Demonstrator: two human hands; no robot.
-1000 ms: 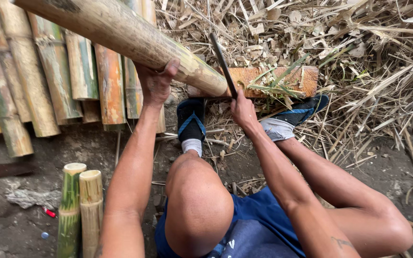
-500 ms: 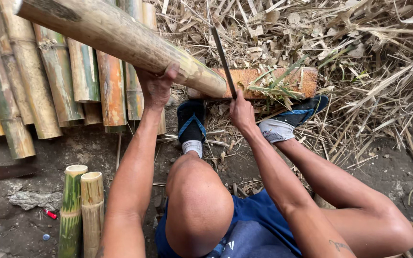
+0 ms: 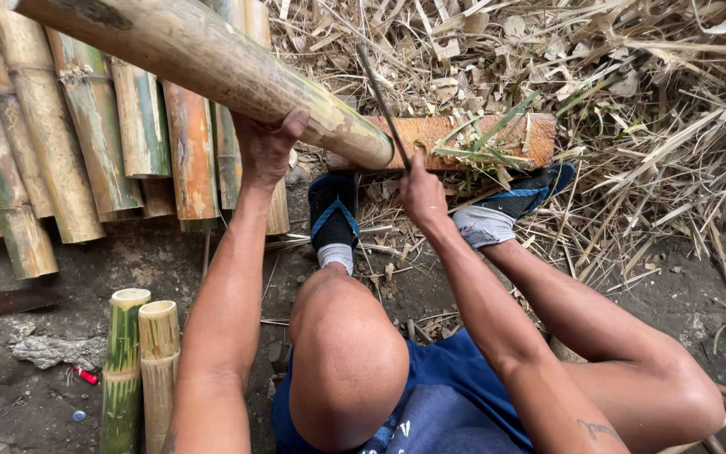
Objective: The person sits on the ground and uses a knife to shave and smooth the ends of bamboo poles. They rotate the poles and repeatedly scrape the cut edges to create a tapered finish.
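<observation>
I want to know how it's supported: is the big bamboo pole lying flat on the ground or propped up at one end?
Propped: the bamboo pole slants, its near end resting on the wooden block, steadied by the left hand.

Person seen from above: blue shirt, bare arms, shaved head, dark sandals.

The shirt is a deep blue sleeveless top, slightly creased, with a pale printed patch low on the front. Both arms are bare from shoulder to wrist; no watch, band or glove on the left hand or the right hand. A small dark tattoo marks the right forearm, well back from the hand. Head is shaved smooth. Just below the right hand, a dark sandal with blue straps over a grey sock; beside it, right of the hand, a second dark sandal, also over a grey sock.
</observation>
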